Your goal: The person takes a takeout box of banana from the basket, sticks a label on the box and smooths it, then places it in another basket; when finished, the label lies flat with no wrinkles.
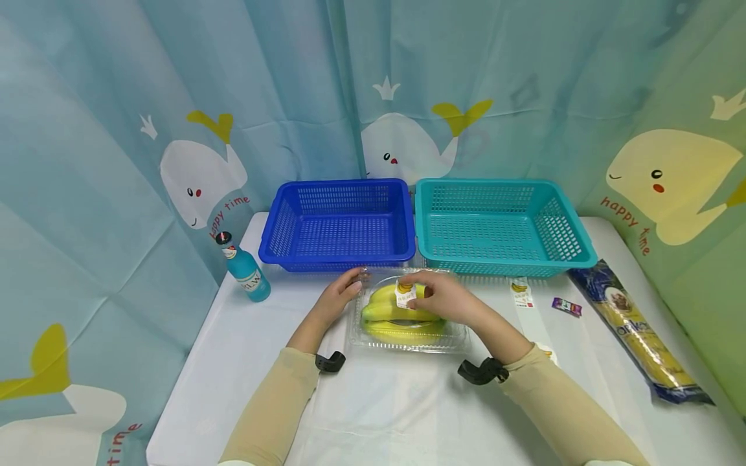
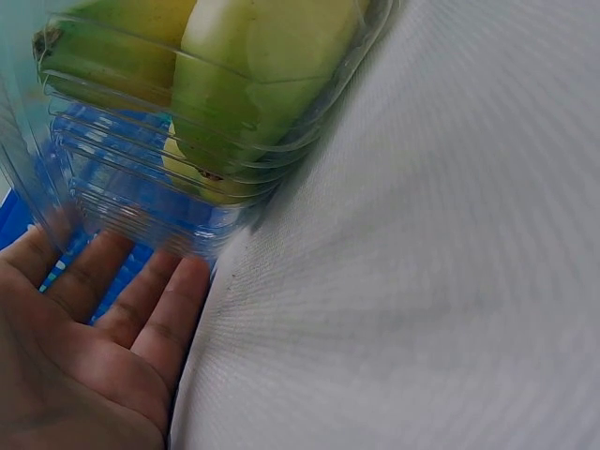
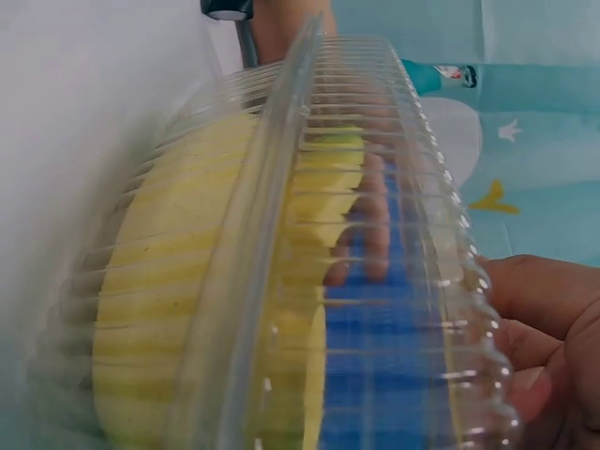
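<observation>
A clear plastic clamshell box [image 1: 454, 340] with yellow-green bananas [image 1: 402, 314] inside sits on the table in front of me. My left hand [image 1: 336, 299] rests at the box's far left corner; in the left wrist view its fingers [image 2: 155, 295] reach against the ribbed side, nearly straight. Over the lid, my right hand [image 1: 445, 296] pinches a small white sticker with a banana picture [image 1: 405, 296] between forefinger and thumb. The right wrist view shows the curled fingers [image 3: 534, 300] close to the lid, but the sticker is hidden there.
Behind the box stand a blue basket [image 1: 338, 264] and a teal basket [image 1: 495, 265]. A blue bottle [image 1: 249, 275] is at the left. To the right lie a banana-label strip [image 1: 522, 293], a purple wrapped sweet [image 1: 567, 307] and a pasta packet [image 1: 635, 330].
</observation>
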`<state>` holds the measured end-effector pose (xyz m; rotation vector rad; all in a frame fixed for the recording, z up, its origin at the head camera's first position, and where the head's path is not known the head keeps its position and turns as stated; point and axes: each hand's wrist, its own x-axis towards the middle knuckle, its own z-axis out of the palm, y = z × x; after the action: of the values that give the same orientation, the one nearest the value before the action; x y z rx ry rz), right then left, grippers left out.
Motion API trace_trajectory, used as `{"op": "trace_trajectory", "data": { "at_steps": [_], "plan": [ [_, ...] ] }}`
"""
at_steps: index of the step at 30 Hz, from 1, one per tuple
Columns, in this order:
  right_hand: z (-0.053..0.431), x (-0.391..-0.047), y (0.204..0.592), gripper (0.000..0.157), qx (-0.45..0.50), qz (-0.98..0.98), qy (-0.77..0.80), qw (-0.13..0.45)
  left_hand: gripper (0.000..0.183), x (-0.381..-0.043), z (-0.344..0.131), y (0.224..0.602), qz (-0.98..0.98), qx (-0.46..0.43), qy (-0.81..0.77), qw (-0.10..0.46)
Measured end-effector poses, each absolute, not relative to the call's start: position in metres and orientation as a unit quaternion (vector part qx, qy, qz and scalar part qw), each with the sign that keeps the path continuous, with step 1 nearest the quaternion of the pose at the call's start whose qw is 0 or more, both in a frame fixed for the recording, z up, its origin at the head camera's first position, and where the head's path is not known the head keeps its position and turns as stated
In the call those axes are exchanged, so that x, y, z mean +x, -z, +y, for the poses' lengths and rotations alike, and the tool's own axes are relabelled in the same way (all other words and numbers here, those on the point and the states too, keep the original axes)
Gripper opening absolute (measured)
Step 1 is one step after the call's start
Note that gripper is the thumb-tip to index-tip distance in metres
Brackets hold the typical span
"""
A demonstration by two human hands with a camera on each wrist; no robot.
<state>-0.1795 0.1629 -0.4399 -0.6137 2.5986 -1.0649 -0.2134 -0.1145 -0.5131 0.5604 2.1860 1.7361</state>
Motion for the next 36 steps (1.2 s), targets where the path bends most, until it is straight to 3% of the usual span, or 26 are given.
{"op": "trace_trajectory", "data": {
  "at_steps": [8,18,36],
  "plan": [
    [0.156,-0.175,0.439,0.048,-0.229,0.911,0.325,0.111,0.05,-0.213,-0.114,0.514,0.768,0.201,-0.593,0.138],
    [0.15,-0.169,0.439,0.044,-0.229,0.928,0.282,0.077,0.048,-0.228,-0.114,0.548,0.772,0.182,-0.597,0.12],
    [0.144,-0.164,0.441,0.048,-0.206,0.934,0.282,0.07,0.052,-0.222,-0.115,0.526,0.779,0.183,-0.58,0.154]
  ]
}}
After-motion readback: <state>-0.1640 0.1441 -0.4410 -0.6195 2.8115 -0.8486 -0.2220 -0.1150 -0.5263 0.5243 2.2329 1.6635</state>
